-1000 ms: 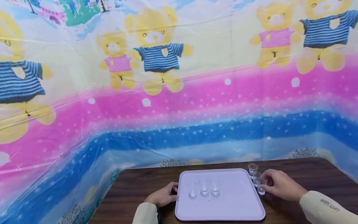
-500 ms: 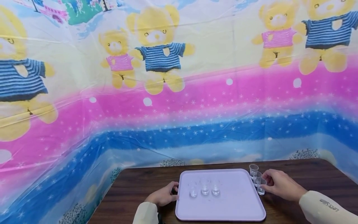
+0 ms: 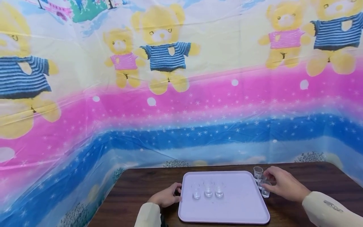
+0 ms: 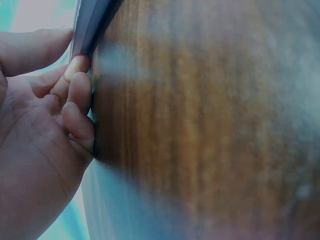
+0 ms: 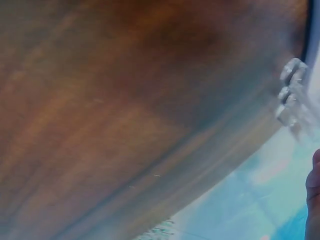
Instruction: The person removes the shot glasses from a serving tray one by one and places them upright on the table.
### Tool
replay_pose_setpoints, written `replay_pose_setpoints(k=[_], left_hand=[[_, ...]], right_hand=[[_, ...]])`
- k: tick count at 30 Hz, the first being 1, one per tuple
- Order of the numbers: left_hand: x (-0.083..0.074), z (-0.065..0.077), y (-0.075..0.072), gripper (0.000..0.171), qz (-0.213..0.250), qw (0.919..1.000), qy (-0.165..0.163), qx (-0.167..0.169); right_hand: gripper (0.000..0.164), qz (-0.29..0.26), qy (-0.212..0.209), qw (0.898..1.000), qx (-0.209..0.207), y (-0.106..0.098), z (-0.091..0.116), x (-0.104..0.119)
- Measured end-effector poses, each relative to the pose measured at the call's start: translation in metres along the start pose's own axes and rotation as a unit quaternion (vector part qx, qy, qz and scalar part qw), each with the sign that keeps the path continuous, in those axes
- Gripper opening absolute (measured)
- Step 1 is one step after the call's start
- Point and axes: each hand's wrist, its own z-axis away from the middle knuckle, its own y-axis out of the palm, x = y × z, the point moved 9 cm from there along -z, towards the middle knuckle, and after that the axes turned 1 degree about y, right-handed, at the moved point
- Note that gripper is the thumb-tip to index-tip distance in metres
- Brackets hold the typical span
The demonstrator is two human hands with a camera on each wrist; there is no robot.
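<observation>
On the left edge of the pale lilac tray (image 3: 227, 212) my left hand (image 3: 165, 196) pinches the rim. In the left wrist view, the thumb (image 4: 37, 50) lies on one side of the tray edge (image 4: 92, 25), with curled fingers on the other. My right hand (image 3: 286, 184) is at the tray's right side, thumb and forefinger spread around the top of the nearest clear shot glass (image 3: 265, 191). Two more shot glasses stand behind it in a line, the farthest shot glass (image 3: 258, 172) showing best. In the right wrist view, a fingertip (image 5: 314, 172) appears apart from the glasses (image 5: 292, 92).
Three clear small glasses (image 3: 208, 191) stand in a row on the tray, left of its middle. The dark wooden table (image 3: 141, 181) extends around the tray. A bear-patterned cloth (image 3: 198, 104) hangs behind the table's far edge.
My right forefinger has lifted and spread from the thumb at the nearest shot glass, which stays in place. The left hand keeps its hold on the tray. The head view has shifted slightly.
</observation>
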Motion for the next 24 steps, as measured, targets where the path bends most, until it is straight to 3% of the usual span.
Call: replay_pose_setpoints(k=[10, 24], left_hand=[[0.0, -0.001, 0.001, 0.046, 0.008, 0.9999, -0.007, -0.004], [-0.002, 0.001, -0.001, 0.045, -0.001, 0.9999, -0.014, -0.008]], right_hand=[[0.035, -0.016, -0.032, 0.999, 0.017, 0.009, -0.028, 0.041], [0.035, -0.045, -0.038, 0.997, 0.043, 0.045, -0.04, 0.086]])
